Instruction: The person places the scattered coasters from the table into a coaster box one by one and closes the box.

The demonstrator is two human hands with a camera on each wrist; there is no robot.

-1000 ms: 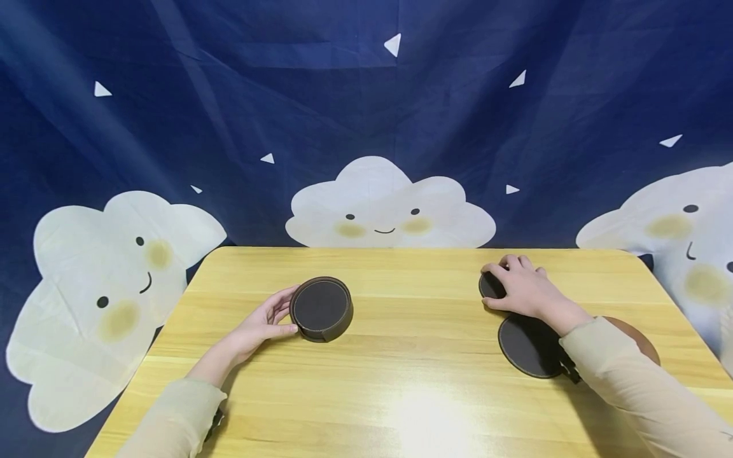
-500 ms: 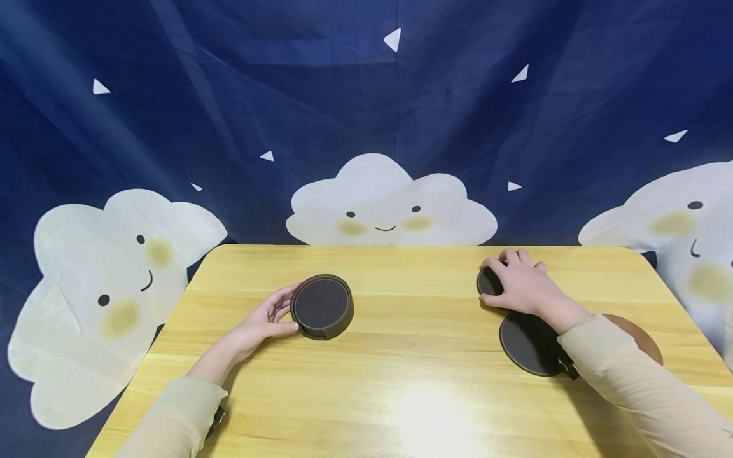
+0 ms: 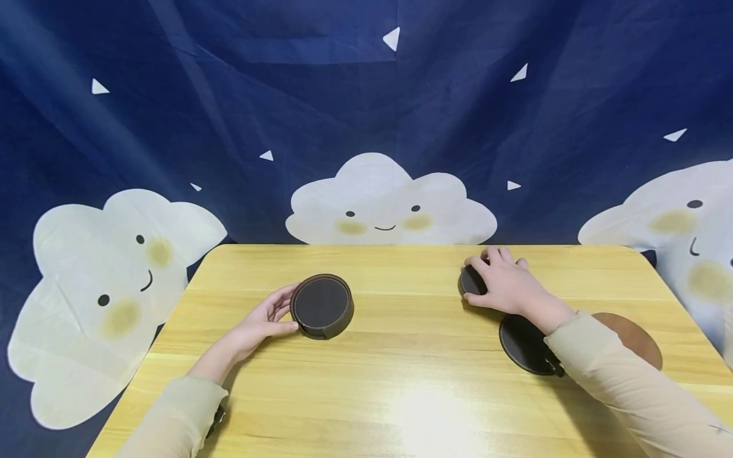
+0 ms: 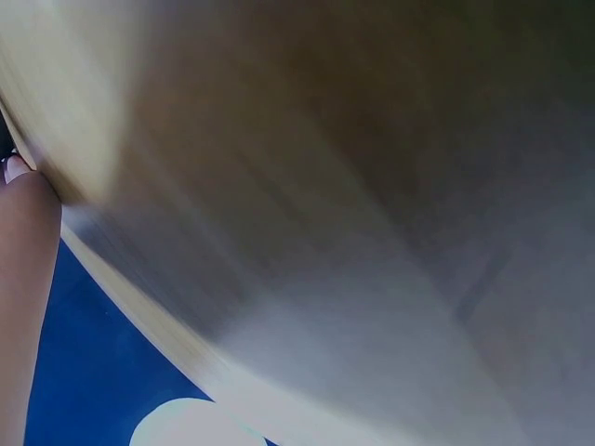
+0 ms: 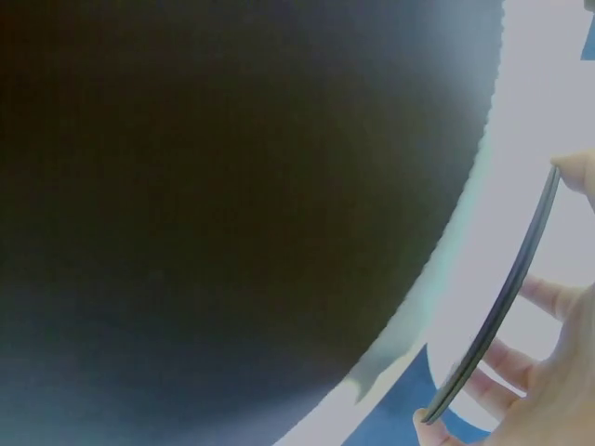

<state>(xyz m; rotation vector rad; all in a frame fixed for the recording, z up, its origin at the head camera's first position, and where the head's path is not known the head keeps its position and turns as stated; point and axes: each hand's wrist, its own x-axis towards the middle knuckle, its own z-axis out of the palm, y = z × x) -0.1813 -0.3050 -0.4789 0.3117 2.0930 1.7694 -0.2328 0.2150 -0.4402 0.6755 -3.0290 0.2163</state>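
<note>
On the left half of the table, my left hand holds the side of a round dark brown coaster holder, thumb at its near side and fingers behind. A black stitched coaster lies inside its rim. My right hand grips black round coasters by their edges. In the right wrist view these coasters appear edge-on as thin layers, tilted, spanning from thumb to fingertips. The left wrist view catches only a strip of the left hand at its edge; the holder is mostly hidden there.
Beneath the right forearm lies a larger black round mat, partly covered by the sleeve. A brown round mat lies to its right. The wooden table ends at a blue cloud-printed curtain behind.
My right hand has shifted left with the coasters, uncovering more of the brown mat. The left hand and the coaster holder stay in place.
</note>
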